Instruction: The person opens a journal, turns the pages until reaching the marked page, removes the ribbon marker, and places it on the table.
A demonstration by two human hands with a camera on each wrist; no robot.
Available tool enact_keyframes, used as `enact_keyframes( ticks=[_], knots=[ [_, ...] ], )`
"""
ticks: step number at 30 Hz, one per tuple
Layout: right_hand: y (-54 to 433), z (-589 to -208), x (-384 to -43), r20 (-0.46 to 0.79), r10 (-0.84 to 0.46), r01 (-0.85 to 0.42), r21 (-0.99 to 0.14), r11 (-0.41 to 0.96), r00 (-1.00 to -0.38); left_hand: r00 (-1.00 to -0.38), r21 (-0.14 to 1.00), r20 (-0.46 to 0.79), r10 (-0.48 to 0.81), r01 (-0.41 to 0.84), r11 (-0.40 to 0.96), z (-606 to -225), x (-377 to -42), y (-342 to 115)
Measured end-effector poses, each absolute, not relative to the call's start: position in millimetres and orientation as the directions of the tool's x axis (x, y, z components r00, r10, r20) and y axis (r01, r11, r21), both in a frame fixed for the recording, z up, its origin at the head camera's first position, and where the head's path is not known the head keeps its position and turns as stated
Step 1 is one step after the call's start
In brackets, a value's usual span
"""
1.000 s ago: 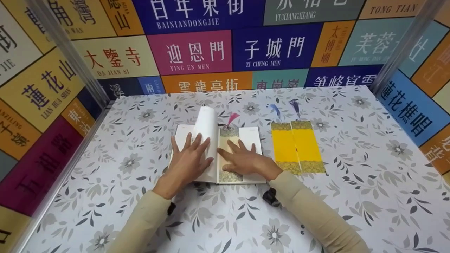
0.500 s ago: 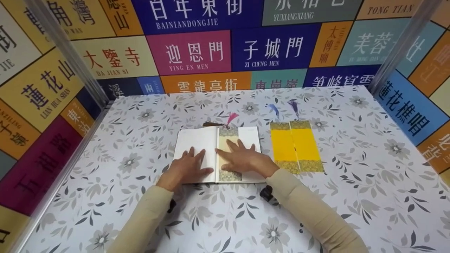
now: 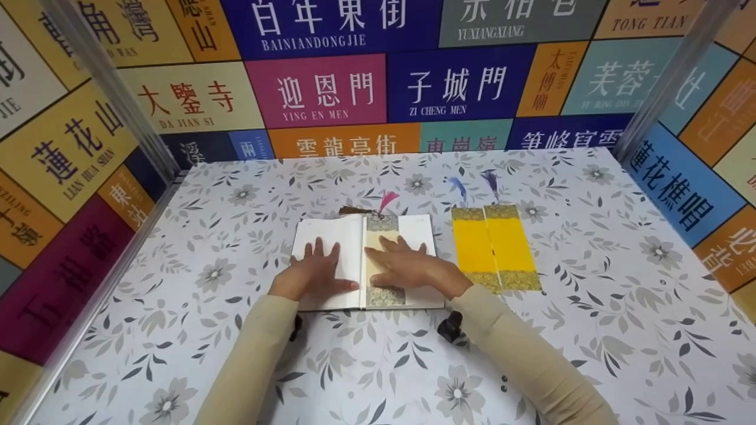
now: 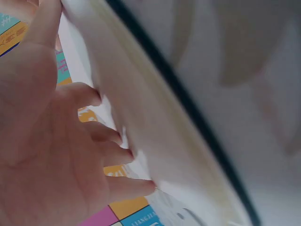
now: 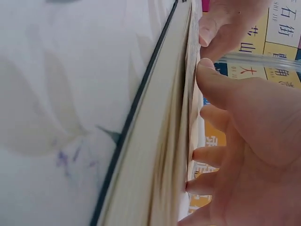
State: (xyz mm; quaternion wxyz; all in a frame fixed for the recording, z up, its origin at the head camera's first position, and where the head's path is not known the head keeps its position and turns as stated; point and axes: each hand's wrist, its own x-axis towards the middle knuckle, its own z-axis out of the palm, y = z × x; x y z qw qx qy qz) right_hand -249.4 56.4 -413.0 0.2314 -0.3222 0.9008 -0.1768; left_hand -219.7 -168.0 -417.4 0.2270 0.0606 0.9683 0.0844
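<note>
An open book with blank-looking white pages lies on the table. My left hand rests on its left page with fingers spread, and the left wrist view shows those fingertips pressing the paper. Across the right page lies a bookmark with patterned ends and a cream middle. My right hand presses flat over it, partly hiding it. A pink tassel and a brown tassel stick out past the book's top edge. In the right wrist view, the page edges show above a dark cover.
Two yellow bookmarks with patterned ends lie side by side right of the book, their blue tassel and purple tassel pointing away. A floral cloth covers the table. Colourful sign panels stand behind it.
The raised page under my left hand has come down flat on the left side, uncovering the brown tassel. My left hand moved down the page with it; my right hand stayed on the bookmark.
</note>
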Motion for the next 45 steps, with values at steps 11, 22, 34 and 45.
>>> enact_keyframes(
  ticks=[11,22,34,45],
  knots=[
    [60.9,-415.5,-267.8,-0.055,-0.464,-0.284,-0.724,0.629,-0.884,-0.894,0.212,-0.401,0.202,0.123,0.969,-416.8,-231.1,-164.9],
    [55.3,-419.8,-269.8,-0.269,-0.272,-0.038,-0.642,0.766,-0.924,-0.861,0.233,-0.456,0.226,0.130,0.964,-425.1,-239.1,-172.2],
    [37.8,-415.4,-263.0,-0.295,-0.167,-0.006,-0.477,0.879,-0.941,-0.852,0.196,-0.479,0.213,0.133,0.972,-413.5,-237.8,-167.8],
    [46.3,-418.5,-262.1,-0.275,-0.190,0.001,-0.571,0.821,-0.942,-0.841,0.205,-0.499,0.212,0.123,0.971,-412.4,-237.8,-167.3]
  ],
)
